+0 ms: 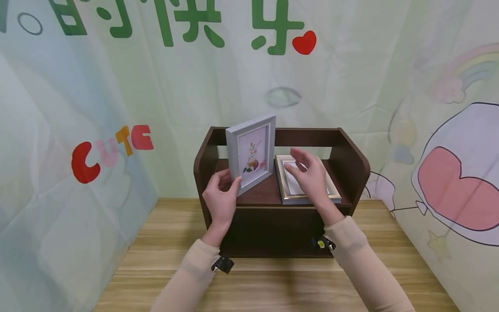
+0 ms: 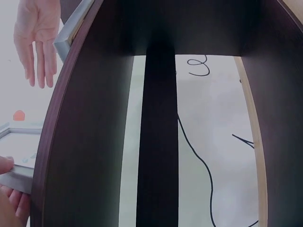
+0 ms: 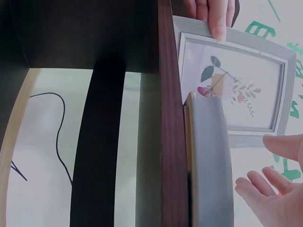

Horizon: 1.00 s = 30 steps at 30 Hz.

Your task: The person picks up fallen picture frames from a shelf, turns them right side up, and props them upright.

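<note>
A grey picture frame (image 1: 252,156) with a floral print stands upright on the left part of the dark brown shelf's (image 1: 249,200) top board. My left hand (image 1: 221,195) grips its lower left edge, thumb on the front and fingers behind. In the right wrist view the same picture frame (image 3: 236,85) shows the left thumb (image 3: 218,23) on its border. My right hand (image 1: 310,177) hovers with loosely bent fingers over a second frame (image 1: 288,201), gold and grey edged, which lies flat on the right part of the board. Nothing is in the right hand.
The shelf has raised side panels (image 1: 358,171) and a back rail (image 1: 308,136). It stands on a wood-grain table (image 1: 156,260) against printed cloth walls (image 1: 187,86). Below the top board, the wrist views show an open lower compartment with a dark crossbar (image 2: 158,142).
</note>
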Each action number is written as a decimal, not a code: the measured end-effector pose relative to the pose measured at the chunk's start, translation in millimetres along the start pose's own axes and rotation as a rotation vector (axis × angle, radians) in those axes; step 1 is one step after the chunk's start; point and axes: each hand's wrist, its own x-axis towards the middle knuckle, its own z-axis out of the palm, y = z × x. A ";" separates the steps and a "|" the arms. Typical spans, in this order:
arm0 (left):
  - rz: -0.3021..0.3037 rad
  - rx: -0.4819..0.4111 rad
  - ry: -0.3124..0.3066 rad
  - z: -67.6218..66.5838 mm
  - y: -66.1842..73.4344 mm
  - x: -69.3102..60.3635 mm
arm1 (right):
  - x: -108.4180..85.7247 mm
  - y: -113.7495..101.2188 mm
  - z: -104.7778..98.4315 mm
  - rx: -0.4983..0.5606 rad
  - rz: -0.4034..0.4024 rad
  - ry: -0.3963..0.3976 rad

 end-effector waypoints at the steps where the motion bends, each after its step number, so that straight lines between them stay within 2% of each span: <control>1: 0.008 -0.005 0.007 1.1 0.1 -0.7 | 0.5 -0.9 0.1 -0.001 -0.005 0.003; 10: 0.065 0.009 0.064 8.6 0.9 -6.6 | 5.5 -10.0 1.8 0.019 -0.041 -0.009; 13: 0.077 0.021 0.087 10.5 1.4 -8.7 | 3.7 -23.5 1.5 0.025 -0.057 -0.025; 17: 0.082 0.033 0.110 12.8 3.5 -11.7 | 1.4 -43.7 1.4 0.032 -0.088 -0.044; 22: 0.081 0.031 0.123 15.5 6.6 -13.8 | 6.3 -54.4 2.8 0.034 -0.134 -0.060; 30: 0.082 0.026 0.143 21.4 8.0 -17.3 | 18.0 -68.0 5.4 0.058 -0.157 -0.099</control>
